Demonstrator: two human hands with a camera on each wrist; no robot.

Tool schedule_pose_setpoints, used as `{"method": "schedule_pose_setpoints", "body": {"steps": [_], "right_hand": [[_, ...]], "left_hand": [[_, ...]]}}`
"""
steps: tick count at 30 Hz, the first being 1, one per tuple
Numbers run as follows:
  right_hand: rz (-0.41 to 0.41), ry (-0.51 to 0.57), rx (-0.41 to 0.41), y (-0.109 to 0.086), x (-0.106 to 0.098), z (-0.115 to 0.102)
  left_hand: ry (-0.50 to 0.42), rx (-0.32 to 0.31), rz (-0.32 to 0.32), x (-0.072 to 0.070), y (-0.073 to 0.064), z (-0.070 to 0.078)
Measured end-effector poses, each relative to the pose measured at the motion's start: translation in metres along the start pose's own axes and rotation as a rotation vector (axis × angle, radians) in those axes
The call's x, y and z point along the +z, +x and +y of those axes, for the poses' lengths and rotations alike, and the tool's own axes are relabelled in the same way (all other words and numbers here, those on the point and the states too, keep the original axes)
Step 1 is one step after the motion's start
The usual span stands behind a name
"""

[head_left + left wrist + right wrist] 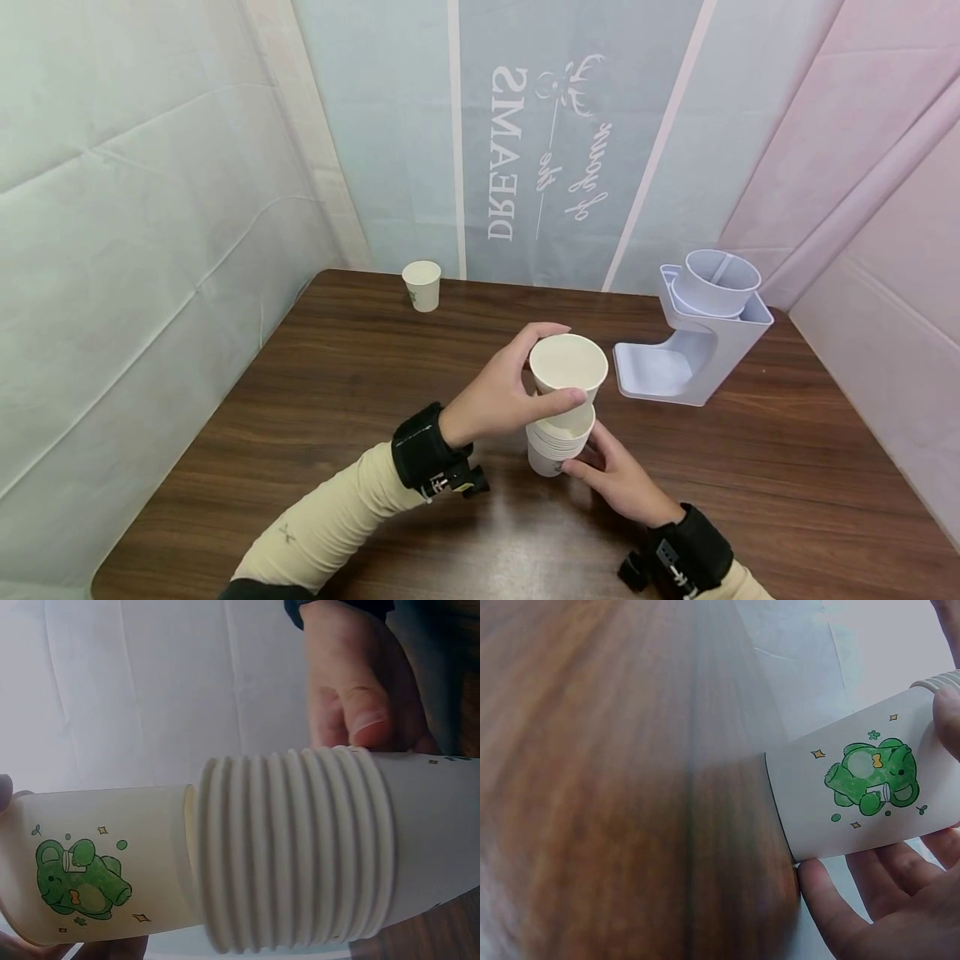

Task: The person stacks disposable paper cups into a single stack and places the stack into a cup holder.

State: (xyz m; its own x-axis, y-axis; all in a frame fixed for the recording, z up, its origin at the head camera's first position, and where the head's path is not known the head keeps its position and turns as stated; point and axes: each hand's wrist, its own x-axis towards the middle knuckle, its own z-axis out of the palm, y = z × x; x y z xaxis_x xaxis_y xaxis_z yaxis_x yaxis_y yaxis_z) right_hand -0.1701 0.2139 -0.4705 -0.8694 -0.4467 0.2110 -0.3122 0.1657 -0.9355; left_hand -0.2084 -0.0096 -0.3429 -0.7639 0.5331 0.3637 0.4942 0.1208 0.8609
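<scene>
My left hand (498,398) grips a white paper cup (568,364) near its rim, thumb on the near side and fingers behind. That cup's lower end sits inside the top of a stack of paper cups (553,450), most of its wall standing out. A green cartoon animal is printed on the drawn-out cup (112,862) in the left wrist view. My right hand (621,482) holds the stack from the right, thumb and fingers round it below the rims. In the right wrist view the stack's outer cup (802,802) bears the same print.
Another paper cup (423,290) stands upright at the table's back edge, left of centre. To the right is a pale plastic stand (723,346) with a round holder (712,287) on top and a flat base. Fabric curtains (405,167) surround the brown wooden table (315,367).
</scene>
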Motion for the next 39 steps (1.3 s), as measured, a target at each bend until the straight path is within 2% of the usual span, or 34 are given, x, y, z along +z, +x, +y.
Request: {"method": "schedule_pose_setpoints", "body": {"steps": [6, 15, 25, 39], "right_hand": [[-0.01, 0.011, 0.006, -0.001, 0.0, 0.0], [-0.016, 0.005, 0.019, -0.001, -0.002, 0.0], [-0.009, -0.006, 0.024, -0.002, -0.001, 0.0], [-0.002, -0.013, 0.04, -0.002, -0.001, 0.0]], "left_hand": [[0.023, -0.011, -0.035, 0.007, 0.0, -0.009], [0.05, -0.009, -0.043, 0.013, -0.001, -0.015], [0.059, 0.019, -0.079, 0.014, -0.005, -0.025], [0.066, 0.022, -0.089, 0.017, -0.009, -0.039]]}}
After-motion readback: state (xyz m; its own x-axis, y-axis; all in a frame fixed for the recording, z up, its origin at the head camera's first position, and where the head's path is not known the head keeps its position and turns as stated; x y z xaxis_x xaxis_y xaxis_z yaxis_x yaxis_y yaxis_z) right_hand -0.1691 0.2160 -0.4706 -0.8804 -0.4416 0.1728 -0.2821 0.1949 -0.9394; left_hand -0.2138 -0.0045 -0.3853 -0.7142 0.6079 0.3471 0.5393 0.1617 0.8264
